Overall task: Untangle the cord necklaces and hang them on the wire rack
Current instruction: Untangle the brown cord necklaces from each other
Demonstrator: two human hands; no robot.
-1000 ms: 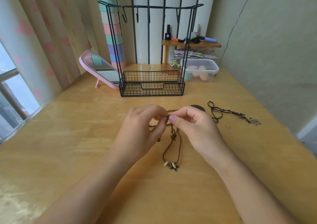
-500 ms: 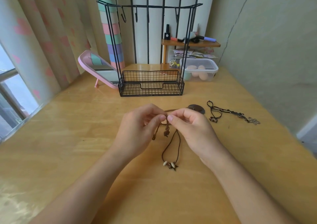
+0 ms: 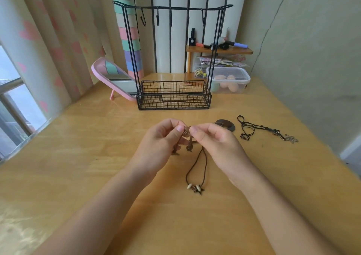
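While both hands (image 3: 192, 144) pinch it, brown necklace (image 3: 196, 168) dangles.

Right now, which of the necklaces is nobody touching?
The black cord necklace lying alone at the right; the brown necklaces are pinched between left hand and right hand.

Soft daylight from the window (image 3: 13, 102) at left fills the room, bright and even. A pale sheen lies on the table (image 3: 82, 157) along its left side and near corner, where the wood washes out. Faint, soft-edged shadows sit under the forearms (image 3: 97, 215). The centre is sharp, the necklace (image 3: 196, 168) beads crisp; the forearms blur slightly toward the bottom edge. Wide-angle distortion bows the table edges and tilts the window frame and curtain (image 3: 58, 39) outward
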